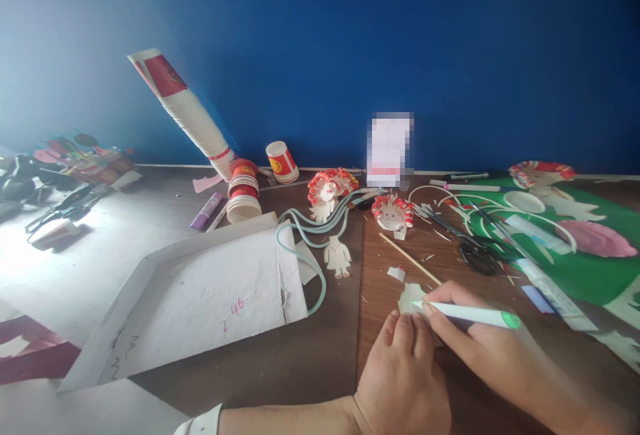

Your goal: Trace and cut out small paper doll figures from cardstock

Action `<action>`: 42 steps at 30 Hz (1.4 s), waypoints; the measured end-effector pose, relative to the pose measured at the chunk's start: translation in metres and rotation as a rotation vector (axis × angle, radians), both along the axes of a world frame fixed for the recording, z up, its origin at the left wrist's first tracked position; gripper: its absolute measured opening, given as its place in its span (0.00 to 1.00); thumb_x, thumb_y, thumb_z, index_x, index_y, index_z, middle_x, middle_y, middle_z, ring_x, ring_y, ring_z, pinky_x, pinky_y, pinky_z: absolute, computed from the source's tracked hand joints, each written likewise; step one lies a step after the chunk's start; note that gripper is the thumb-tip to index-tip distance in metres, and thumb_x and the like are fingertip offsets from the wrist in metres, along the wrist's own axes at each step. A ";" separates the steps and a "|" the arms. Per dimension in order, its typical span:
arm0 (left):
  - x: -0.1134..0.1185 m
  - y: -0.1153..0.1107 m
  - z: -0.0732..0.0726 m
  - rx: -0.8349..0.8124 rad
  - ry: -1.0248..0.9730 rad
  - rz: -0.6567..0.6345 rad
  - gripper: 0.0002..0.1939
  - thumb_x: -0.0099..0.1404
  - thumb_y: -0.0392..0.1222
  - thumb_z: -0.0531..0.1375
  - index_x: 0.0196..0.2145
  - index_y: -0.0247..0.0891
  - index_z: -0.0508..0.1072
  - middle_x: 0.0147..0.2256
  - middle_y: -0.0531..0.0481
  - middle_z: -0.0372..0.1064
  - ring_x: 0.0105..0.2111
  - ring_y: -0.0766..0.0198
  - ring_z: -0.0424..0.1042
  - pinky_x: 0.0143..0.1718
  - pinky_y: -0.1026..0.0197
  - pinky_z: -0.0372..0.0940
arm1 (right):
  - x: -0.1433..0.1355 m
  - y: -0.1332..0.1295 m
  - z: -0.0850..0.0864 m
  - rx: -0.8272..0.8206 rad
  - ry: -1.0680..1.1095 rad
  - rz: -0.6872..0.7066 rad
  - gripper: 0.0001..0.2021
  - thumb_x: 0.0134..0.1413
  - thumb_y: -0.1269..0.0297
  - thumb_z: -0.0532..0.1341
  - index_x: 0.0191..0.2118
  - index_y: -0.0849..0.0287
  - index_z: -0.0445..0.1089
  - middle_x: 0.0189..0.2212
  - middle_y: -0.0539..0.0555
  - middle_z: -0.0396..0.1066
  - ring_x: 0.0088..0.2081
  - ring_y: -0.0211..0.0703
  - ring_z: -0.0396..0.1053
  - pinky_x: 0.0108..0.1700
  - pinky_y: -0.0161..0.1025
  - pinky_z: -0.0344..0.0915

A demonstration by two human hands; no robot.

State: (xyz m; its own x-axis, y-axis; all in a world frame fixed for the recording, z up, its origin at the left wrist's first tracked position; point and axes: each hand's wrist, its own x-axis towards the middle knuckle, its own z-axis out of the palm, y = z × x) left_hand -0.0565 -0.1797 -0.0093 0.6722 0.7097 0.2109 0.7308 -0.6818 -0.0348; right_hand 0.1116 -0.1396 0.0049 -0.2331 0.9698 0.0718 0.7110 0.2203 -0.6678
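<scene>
My right hand (pixel 485 341) is closed in a writing grip around a white marker (pixel 473 314) with a green end. The marker's tip touches a small pale paper cutout (pixel 411 293) on the brown tabletop. My left hand (pixel 407 381) rests palm down, its fingertips laid on the lower edge of that cutout; its fingers are stretched out. Part of the cutout is hidden under both hands. Just beyond it lie a small paper scrap (pixel 397 273) and a thin wooden stick (pixel 410 258).
Left of my hands lies a white cardboard piece (pixel 200 301). Behind it are stacked paper cups (pixel 195 121) and a single cup (pixel 283 161). Red-and-white cup crafts (pixel 393 213), a body-shaped cutout (pixel 338 257), black-handled scissors (pixel 477 253) and a green sheet (pixel 540 275) lie around.
</scene>
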 end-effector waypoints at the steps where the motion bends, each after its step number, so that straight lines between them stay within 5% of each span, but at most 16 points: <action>1: 0.000 0.000 0.000 0.019 -0.021 0.009 0.21 0.71 0.41 0.50 0.52 0.30 0.75 0.55 0.38 0.67 0.53 0.54 0.65 0.58 0.53 0.60 | 0.000 0.000 0.000 0.004 0.001 0.003 0.10 0.63 0.54 0.55 0.35 0.52 0.66 0.27 0.48 0.74 0.29 0.41 0.74 0.31 0.35 0.70; 42: -0.001 -0.001 0.001 0.047 -0.060 0.020 0.20 0.71 0.41 0.49 0.49 0.30 0.77 0.53 0.39 0.68 0.50 0.55 0.66 0.53 0.56 0.64 | 0.007 0.008 0.000 -0.172 0.034 -0.011 0.12 0.64 0.53 0.53 0.34 0.53 0.65 0.22 0.45 0.70 0.26 0.40 0.70 0.31 0.36 0.66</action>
State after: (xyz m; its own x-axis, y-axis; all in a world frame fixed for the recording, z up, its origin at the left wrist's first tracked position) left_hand -0.0572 -0.1808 -0.0082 0.6427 0.7116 0.2839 0.7462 -0.6654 -0.0217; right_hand 0.1183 -0.1314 0.0047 -0.2227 0.9710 -0.0873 0.6888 0.0934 -0.7190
